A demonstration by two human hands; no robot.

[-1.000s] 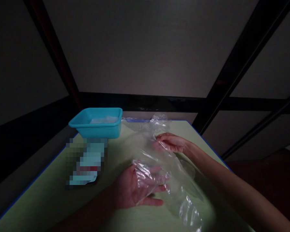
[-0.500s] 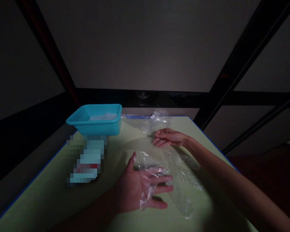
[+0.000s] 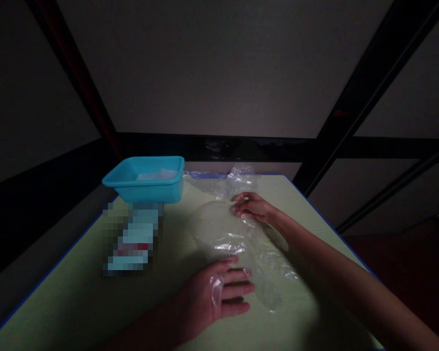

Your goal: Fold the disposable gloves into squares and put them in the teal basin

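Rising dim and grey across the whole far side is the wall (image 3: 212,68), and below it the pale green table (image 3: 69,282) is filling the near scene, its blue edging running along the sides. Spreading across the middle of that table, here's the main thing: a clear plastic film (image 3: 223,226), thin and wrinkled, catching bright streaks of light between the two hands. Over at the far left, the blue basin (image 3: 151,191) is standing upright near the table's corner. Just on its near side, an oblong item (image 3: 139,229) is lying pixelated, showing pale blue with a red band, its details hidden. Now the left hand (image 3: 205,295): it's coming in from the near left, palm up, fingers pointing right and parted, its grip relaxed and unclenched, a shiny fold of film crossing the palm by the finger bases. From the right, the right hand (image 3: 254,207) is hanging over the film's far right part, fingers loosely bent; whether that grip is pinching anything, I can't tell. Beyond it, crumpled clear plastic (image 3: 241,178) is bunching up at the table's far edge, and inside the basin some whitish material (image 3: 161,174) is showing.
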